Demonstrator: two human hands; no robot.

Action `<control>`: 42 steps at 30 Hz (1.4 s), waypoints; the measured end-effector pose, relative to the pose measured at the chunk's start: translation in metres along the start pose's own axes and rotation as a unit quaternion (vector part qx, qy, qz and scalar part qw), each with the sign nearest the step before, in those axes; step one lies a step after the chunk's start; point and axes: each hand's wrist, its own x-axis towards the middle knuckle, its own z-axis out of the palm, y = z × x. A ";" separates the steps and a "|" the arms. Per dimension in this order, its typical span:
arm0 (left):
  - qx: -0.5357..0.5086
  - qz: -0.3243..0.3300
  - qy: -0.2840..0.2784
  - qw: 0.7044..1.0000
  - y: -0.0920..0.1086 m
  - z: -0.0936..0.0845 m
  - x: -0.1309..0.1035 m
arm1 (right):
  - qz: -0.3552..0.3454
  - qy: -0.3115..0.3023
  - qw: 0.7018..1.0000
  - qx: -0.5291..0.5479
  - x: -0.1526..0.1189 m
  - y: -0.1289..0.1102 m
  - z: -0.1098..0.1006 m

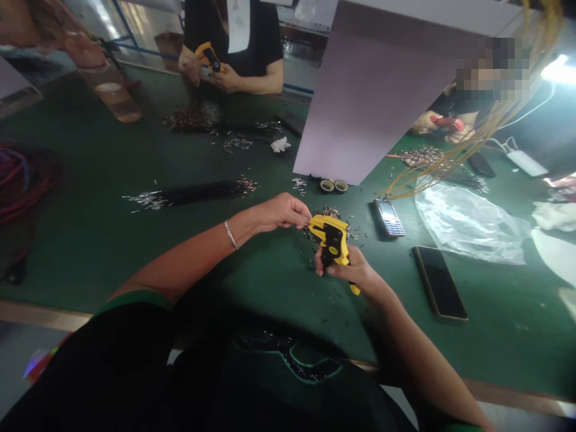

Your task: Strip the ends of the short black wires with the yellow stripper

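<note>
Glare from a white lamp (558, 69) at upper right; the desk's (234, 264) near edge dim, far-left corner apparently blurred.

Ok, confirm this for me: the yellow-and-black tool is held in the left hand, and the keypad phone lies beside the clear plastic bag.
Wrong hand: the head view shows the yellow-and-black tool held in the right hand, not the left hand. The keypad phone does lie beside the clear plastic bag.
</note>
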 end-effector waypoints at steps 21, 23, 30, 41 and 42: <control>0.086 0.049 0.020 0.995 0.007 -0.004 -0.003 | 0.007 0.041 0.998 -0.040 0.002 -0.003 0.009; 0.088 0.060 0.018 0.994 0.007 -0.005 -0.003 | 0.001 0.044 0.998 -0.047 0.002 -0.004 0.012; 0.100 0.072 0.011 0.992 0.011 -0.007 -0.005 | 0.010 0.078 0.994 -0.072 0.001 -0.002 0.017; 0.127 0.093 -0.013 0.987 0.019 -0.008 -0.010 | 0.008 0.091 0.990 -0.108 -0.002 0.001 0.021; 0.128 0.093 -0.014 0.987 0.019 -0.007 -0.010 | 0.007 0.092 0.989 -0.113 -0.002 0.001 0.021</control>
